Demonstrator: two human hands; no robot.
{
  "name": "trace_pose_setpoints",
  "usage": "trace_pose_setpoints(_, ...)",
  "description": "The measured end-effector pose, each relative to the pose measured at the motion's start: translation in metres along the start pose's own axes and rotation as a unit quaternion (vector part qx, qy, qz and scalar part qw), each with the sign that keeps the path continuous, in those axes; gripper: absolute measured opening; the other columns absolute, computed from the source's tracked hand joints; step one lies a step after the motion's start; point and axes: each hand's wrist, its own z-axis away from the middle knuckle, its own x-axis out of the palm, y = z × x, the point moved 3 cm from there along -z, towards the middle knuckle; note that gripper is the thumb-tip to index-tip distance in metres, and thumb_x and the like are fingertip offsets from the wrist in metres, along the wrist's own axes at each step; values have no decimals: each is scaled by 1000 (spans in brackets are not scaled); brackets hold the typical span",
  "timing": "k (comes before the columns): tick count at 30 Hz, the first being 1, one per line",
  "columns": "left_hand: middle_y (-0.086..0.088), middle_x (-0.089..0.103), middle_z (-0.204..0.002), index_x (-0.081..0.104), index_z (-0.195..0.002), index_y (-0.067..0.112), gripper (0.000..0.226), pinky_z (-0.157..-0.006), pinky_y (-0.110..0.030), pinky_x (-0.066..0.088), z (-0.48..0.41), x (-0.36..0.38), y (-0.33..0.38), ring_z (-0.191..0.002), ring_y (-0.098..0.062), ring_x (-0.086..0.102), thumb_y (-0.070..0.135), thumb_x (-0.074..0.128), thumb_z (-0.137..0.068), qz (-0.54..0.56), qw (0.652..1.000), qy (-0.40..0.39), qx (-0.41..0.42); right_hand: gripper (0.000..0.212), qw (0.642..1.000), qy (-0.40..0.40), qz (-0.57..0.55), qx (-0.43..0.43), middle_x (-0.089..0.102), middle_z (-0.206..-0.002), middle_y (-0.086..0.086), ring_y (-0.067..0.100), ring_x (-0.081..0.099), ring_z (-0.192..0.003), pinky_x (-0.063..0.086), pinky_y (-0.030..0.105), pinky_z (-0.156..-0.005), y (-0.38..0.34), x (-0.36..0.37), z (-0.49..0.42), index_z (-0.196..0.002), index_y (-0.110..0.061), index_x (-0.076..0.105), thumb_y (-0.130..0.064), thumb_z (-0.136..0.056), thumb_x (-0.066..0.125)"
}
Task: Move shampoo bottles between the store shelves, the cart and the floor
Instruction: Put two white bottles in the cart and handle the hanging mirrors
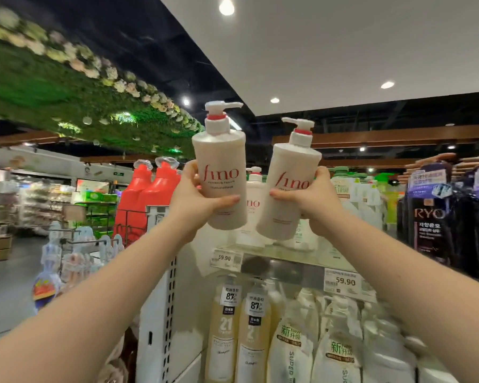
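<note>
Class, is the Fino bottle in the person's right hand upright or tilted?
Tilted: the Fino bottle in the right hand leans, pump right of base.

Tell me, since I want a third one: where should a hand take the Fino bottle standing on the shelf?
Probably grip the shelf bottle round its straight body, coming from the front: it stands upright, label facing out, and its pump neck is slim.

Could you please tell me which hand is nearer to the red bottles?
Left. The left hand is just right of the red bottles; the right hand is farther right.
</note>
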Motion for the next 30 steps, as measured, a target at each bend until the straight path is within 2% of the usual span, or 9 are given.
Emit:
trace_pose_setpoints(5, 5, 64, -112, 49, -112, 39, 75, -82, -35, 53, 56, -35, 34, -102, -13, 63, 6, 87, -56, -47, 998, 4, -32, 77, 995, -64, -80, 7, 60, -111, 1, 23, 60, -102, 50, 55, -87, -3, 2, 44, -112, -21, 40, -8, -54, 90)
trace_pose_setpoints(7, 3, 66, -113, 50, -118, 32, 82, -86, -42, 55, 84, -49, 43, -103, -16, 64, 9, 88, -49, -62, 996, 17, -60, 80, 990, -97, -97, 18, 62, -111, 1, 24, 61, -102, 52, 54, -85, 0, 7, 64, -115, -21, 41, -8, -53, 90)
trace_pose_setpoints(12, -1, 68, -111, 51, -118, 20, 80, -84, -42, 57, 165, -95, 65, -99, -17, 68, 1, 88, -50, -125, 982, 61, -131, 88, 964, -195, -167, 76, 63, -113, 3, 26, 62, -102, 53, 55, -81, 17, 41, 121, -122, -22, 43, -4, -50, 90)
trace_pose_setpoints(15, -1, 71, -107, 57, -118, 13, 73, -75, -31, 59, 219, -136, 78, -95, -15, 69, 1, 88, -53, -183, 963, 96, -172, 89, 945, -247, -190, 101, 66, -111, 4, 25, 64, -100, 56, 49, -70, 23, 80, 165, -120, -19, 48, -6, -44, 91)
trace_pose_setpoints(17, -1, 72, -106, 60, -115, 13, 75, -79, -37, 58, 252, -168, 86, -97, -18, 69, 9, 91, -47, -207, 952, 123, -191, 79, 930, -287, -195, 120, 68, -106, 2, 20, 65, -96, 54, 39, -62, 22, 106, 199, -118, -18, 53, -3, -49, 90)
trace_pose_setpoints(20, -2, 72, -107, 60, -115, 14, 94, -83, -46, 57, 301, -221, 94, -99, -21, 68, 27, 95, -30, -235, 930, 177, -220, 66, 901, -348, -208, 157, 69, -100, 0, 17, 65, -89, 51, 32, -57, 20, 146, 249, -114, -16, 56, 1, -57, 85)
trace_pose_setpoints(24, -3, 72, -107, 61, -116, 12, 96, -80, -45, 57, 364, -294, 94, -99, -23, 69, 30, 98, -29, -256, 904, 228, -257, 66, 873, -396, -205, 196, 67, -103, 1, 18, 63, -90, 50, 35, -62, 31, 208, 315, -114, -17, 55, 2, -58, 85)
trace_pose_setpoints(27, -5, 73, -104, 61, -115, 7, 91, -68, -32, 58, 412, -355, 85, -95, -20, 70, 18, 96, -33, -253, 886, 270, -281, 51, 853, -425, -208, 221, 66, -92, -1, 13, 62, -80, 49, 34, -57, 37, 266, 367, -98, -18, 56, 7, -61, 81)
trace_pose_setpoints(30, -4, 73, -103, 61, -114, 9, 94, -75, -39, 58, 459, -416, 64, -94, -20, 70, 26, 95, -28, -248, 862, 302, -324, 52, 844, -439, -185, 249, 68, -88, 2, 16, 65, -73, 53, 34, -53, 56, 325, 418, -101, -13, 57, 8, -59, 81)
